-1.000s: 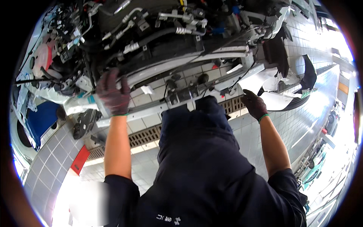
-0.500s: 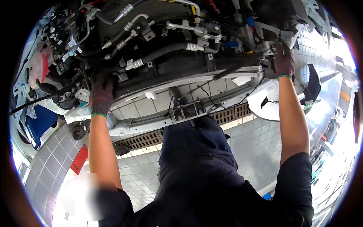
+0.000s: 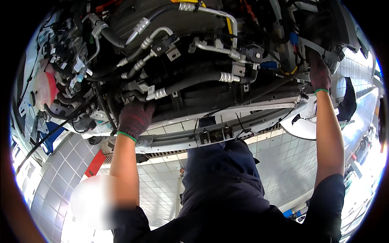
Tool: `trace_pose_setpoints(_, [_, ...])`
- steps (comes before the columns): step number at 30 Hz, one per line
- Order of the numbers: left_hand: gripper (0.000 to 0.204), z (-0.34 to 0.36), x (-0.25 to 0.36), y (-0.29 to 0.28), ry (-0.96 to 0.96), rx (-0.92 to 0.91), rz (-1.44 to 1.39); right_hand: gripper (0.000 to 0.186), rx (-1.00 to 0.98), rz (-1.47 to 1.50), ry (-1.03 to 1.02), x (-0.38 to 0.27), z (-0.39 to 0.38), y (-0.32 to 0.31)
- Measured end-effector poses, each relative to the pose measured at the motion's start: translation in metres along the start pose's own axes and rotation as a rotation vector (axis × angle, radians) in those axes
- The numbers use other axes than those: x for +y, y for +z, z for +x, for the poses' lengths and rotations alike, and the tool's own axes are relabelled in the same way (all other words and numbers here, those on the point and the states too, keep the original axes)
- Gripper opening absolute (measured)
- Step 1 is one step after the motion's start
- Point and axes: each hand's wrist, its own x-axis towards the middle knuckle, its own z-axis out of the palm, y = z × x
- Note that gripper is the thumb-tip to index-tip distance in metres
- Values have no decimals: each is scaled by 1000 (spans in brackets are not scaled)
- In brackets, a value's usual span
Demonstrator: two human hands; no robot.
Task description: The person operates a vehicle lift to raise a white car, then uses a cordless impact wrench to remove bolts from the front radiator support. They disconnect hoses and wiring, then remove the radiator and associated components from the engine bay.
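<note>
My left hand [image 3: 135, 118], in a dark red and black knit glove with a green cuff, is closed on the left end of a long black radiator [image 3: 210, 95]. Its bent fingers reach over the edge and the fingertips are lost in shadow. My right hand [image 3: 320, 75], gloved alike, reaches into the dark corner beyond the radiator's right end; its fingers cannot be made out. Across the radiator runs a thick black hose [image 3: 194, 84] with ribbed silver fittings. A grey crossbeam [image 3: 174, 142] with a bracket [image 3: 215, 137] lies between the radiator and my body.
Silver pipes [image 3: 221, 47] and black lines fill the bay beyond. A pink-and-white reservoir [image 3: 45, 89] sits at the left. A white curved panel [image 3: 302, 128] is under my right forearm. Below the beam are a tiled floor [image 3: 162, 178] and a red plate [image 3: 95, 163].
The view has shifted, so the bay sits lower and further right. My left hand has moved right along the radiator. The gap between radiator and crossbeam looks narrower.
</note>
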Motion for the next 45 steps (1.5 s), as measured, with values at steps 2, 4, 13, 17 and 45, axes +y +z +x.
trace_pose_setpoints(2, [59,1,23,-10,-10,-115,94,56,22,-55,-93,8,1,6])
trace_pose_setpoints(4, [56,-5,34,-13,-19,-195,83,52,6,-130,-60,8,3,9])
trace_pose_setpoints(13, [45,-20,37,20,159,294,-115,45,87,-34,-120,39,-2,27])
trace_pose_setpoints(17, [42,-12,40,17,301,506,-172,36,-113,96,103,22,-3,11])
trace_pose_setpoints(45, [23,-15,20,23,500,724,-208,41,16,-248,-243,136,2,50])
